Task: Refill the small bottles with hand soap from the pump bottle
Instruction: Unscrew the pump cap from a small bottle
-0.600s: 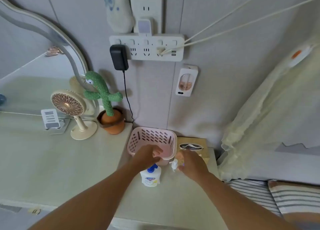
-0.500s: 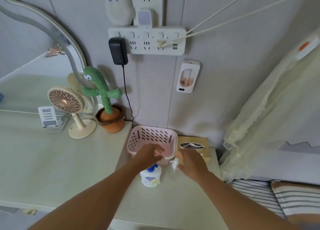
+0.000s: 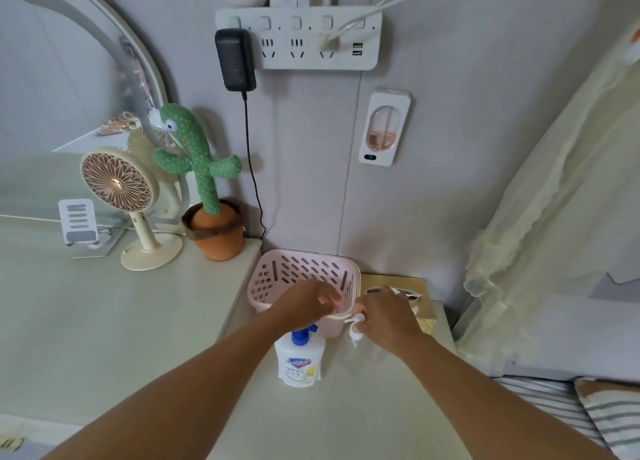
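Barely anything has moved in the last half second from where I'm watching: both hands sit in the same spot by the basket, and only my view has tipped down, so the power strip (image 3: 298, 37) now rides near the top edge.

Left hand (image 3: 306, 305) is curled over the near rim of the pink basket (image 3: 294, 269), right above the blue pump head of the pump bottle (image 3: 300, 362). Honestly I can't tell if that grip is on the rim, on the pump, or on nothing. The pump bottle stands upright on the desk (image 3: 329, 418), touching the near side of the basket.

Right hand (image 3: 389, 317) is just right of the basket, its grip pinched on the white top of a small bottle (image 3: 356, 333). The clear body below is too faint to make out properly. It's just right of the pump bottle, close but apart.

Behind the right hand there's a brown tissue box (image 3: 391, 281). Far left on the desk: a cactus toy (image 3: 199, 155) in its pot and a little fan (image 3: 116, 182).
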### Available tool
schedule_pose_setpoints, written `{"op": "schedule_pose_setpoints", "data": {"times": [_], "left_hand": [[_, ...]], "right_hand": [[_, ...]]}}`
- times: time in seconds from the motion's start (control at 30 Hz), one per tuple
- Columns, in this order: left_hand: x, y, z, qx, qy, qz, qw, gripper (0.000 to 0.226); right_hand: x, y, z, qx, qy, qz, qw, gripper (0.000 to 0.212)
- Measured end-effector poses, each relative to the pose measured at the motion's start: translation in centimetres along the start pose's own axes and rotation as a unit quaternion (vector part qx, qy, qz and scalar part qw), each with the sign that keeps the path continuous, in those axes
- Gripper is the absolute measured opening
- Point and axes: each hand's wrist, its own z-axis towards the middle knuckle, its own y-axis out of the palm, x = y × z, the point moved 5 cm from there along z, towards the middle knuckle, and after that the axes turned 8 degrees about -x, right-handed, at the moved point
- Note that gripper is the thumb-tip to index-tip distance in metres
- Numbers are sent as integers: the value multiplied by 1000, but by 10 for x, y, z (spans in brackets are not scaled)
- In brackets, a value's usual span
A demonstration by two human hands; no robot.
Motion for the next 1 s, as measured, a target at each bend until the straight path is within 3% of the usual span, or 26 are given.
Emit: {"op": "schedule_pose_setpoints", "data": {"times": [0.27, 0.43, 0.6, 0.9, 1.0], "left_hand": [[6, 1, 7, 14, 52, 60, 997, 22], [6, 9, 0, 22, 66, 61, 996, 20], [19, 24, -20, 42, 62, 53, 996, 32], [43, 48, -46, 76, 107, 52, 990, 39], [46, 59, -52, 102, 120, 43, 987, 29]], "right_hand": [[6, 6, 9, 26, 3, 57, 998, 17], [5, 0, -10, 94, -6, 91, 991, 17], [2, -7, -42, 138, 2, 149, 979, 20], [1, -22, -83, 234, -49, 288, 927, 12], [2, -26, -94, 255, -50, 336, 905, 14]]}}
